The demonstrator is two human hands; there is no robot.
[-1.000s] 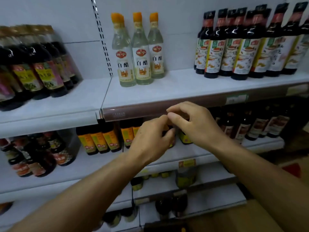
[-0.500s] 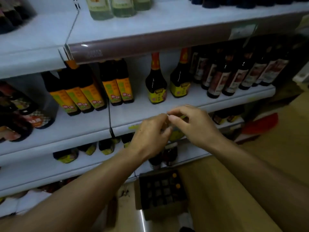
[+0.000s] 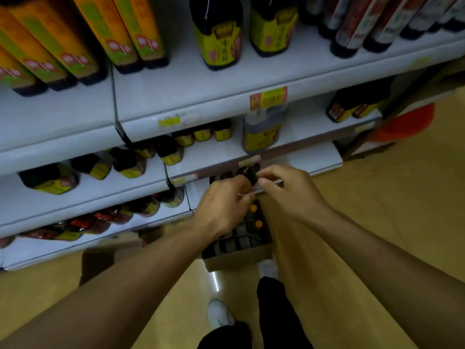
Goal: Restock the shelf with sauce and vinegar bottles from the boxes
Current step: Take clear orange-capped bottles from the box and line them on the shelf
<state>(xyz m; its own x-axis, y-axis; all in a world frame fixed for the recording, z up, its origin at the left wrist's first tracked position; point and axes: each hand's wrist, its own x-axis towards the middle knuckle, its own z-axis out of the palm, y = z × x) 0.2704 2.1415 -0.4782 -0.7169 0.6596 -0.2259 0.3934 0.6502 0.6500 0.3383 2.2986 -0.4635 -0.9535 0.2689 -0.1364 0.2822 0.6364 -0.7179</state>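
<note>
Sauce bottles with orange caps stand in an open brown cardboard box with dividers on the tan floor, directly below both hands; most cells look dark, their contents unclear. Left hand and right hand meet fingertip to fingertip above the box, fingers curled inward; whether they pinch anything cannot be told. Just beyond the fingertips, dark bottles with red-tinted tops sit on the lowest white metal shelf. Further up from the hands, a large dark jug with a yellow label stands under a red-and-yellow price tag; its print is blurred. Above and left of the hands stand tall dark bottles with orange labels; above them, squat dark bottles with yellow labels. All label characters are illegible. A red round object lies on the floor to the right of the right hand. White shoes and black trousers show below the arms.
</note>
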